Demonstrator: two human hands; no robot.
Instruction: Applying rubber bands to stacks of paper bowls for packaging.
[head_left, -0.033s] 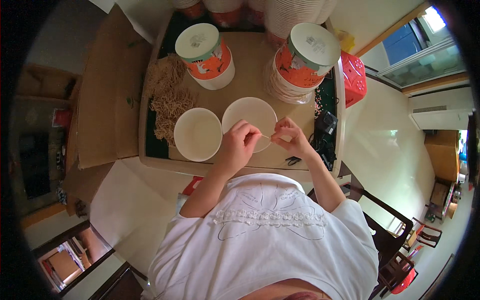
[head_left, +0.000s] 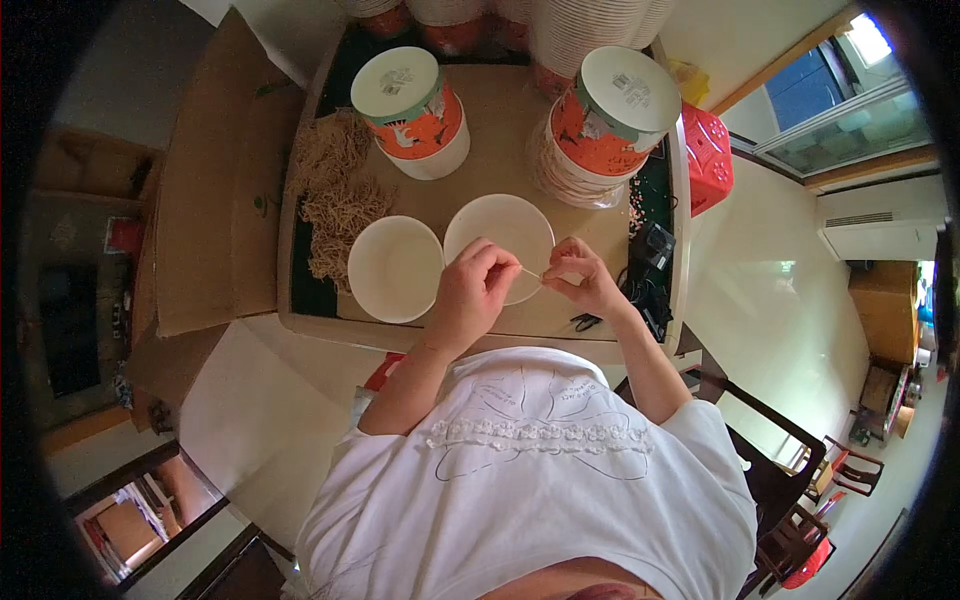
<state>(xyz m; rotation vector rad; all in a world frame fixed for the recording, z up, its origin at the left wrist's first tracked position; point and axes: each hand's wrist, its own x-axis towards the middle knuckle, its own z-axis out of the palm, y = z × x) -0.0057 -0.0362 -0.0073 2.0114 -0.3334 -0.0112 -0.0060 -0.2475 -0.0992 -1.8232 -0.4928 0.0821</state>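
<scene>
Left hand (head_left: 476, 292) pinches one end of a thin pale strand (head_left: 532, 273) and the right hand (head_left: 590, 284) pinches the other, over the right side of the right bowl (head_left: 500, 222). A cardboard box (head_left: 220, 200) stands just beside the desk (head_left: 679, 250); brown shreds (head_left: 345, 210) lie along the desk's left edge; the left bowl (head_left: 396, 268) sits toward the near edge. Bare brown board (head_left: 495, 130) leaves room between the bowls and far tubs (head_left: 415, 135); black devices (head_left: 655, 245) crowd the right edge.
</scene>
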